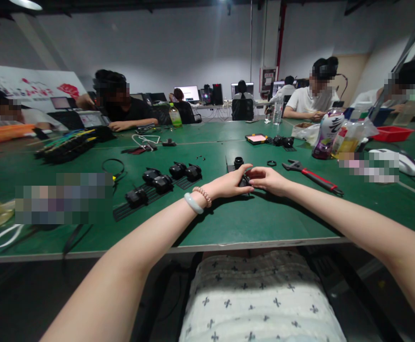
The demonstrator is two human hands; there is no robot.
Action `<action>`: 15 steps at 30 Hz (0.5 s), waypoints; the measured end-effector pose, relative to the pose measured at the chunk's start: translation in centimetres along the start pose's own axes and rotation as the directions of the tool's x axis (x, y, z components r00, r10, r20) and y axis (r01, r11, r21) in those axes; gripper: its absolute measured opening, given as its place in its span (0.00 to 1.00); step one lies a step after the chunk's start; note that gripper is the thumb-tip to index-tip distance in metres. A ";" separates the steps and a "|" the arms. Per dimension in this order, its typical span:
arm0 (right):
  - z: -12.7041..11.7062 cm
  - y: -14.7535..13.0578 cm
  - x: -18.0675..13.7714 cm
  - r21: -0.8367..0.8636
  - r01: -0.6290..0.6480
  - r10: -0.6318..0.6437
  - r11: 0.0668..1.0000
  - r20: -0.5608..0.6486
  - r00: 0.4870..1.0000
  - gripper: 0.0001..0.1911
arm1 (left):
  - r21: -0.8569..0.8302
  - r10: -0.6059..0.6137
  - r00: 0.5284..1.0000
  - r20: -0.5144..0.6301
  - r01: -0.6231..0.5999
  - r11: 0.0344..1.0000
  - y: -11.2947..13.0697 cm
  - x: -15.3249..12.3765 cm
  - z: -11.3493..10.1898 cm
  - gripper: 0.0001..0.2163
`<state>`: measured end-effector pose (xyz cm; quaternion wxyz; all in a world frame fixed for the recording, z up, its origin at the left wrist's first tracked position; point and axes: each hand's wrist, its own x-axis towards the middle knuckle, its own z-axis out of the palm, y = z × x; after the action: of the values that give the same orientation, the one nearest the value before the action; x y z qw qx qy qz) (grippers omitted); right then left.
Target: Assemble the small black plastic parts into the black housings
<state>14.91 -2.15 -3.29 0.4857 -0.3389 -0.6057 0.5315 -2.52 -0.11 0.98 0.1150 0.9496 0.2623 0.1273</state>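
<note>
The fingers of the left hand (231, 184) and right hand (269, 181) seem closed on 1 black part (244, 181). Better to hold it steady, away from the wrench (313, 177) at 3 o'clock.

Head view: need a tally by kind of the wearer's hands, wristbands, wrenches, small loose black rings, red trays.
Hands: 2 (left hand, right hand)
Wristbands: 2 (beaded bracelet, pale bangle)
Wrenches: 1 (red-and-black wrench)
Rings: 1 (black ring)
Red trays: 1 (red tray)
Total: 7
</note>
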 end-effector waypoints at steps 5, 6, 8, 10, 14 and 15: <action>-0.2 0.1 0.1 0.001 -0.030 0.030 1.000 0.025 0.999 0.15 | -0.001 -0.009 1.000 0.014 0.009 1.000 0.0 -0.1 0.0 0.33; -0.2 0.1 0.1 -0.007 -0.029 0.029 1.000 0.027 0.999 0.15 | -0.003 -0.010 1.000 0.015 0.010 1.000 0.0 -0.1 0.0 0.32; -0.3 0.2 0.1 -0.031 -0.019 0.019 0.999 0.026 0.999 0.14 | -0.007 -0.010 1.000 0.013 0.010 1.000 0.0 -0.1 0.0 0.32; -0.4 0.2 0.1 -0.047 0.000 0.001 0.999 0.026 1.000 0.15 | -0.011 -0.009 1.000 0.011 0.009 1.000 -0.1 0.0 0.0 0.33; -0.4 0.2 0.1 -0.048 0.016 -0.015 0.999 0.029 0.999 0.17 | -0.009 0.000 1.000 0.009 0.000 1.000 -0.2 0.0 0.0 0.32; -0.4 0.2 0.1 -0.043 0.010 -0.009 0.999 0.025 1.000 0.17 | -0.006 0.001 1.000 0.008 -0.001 1.000 -0.2 0.0 0.0 0.32</action>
<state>15.27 -1.89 -3.47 0.4731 -0.3398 -0.6247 0.5201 -2.56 0.06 0.89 0.1191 0.9499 0.2608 0.1243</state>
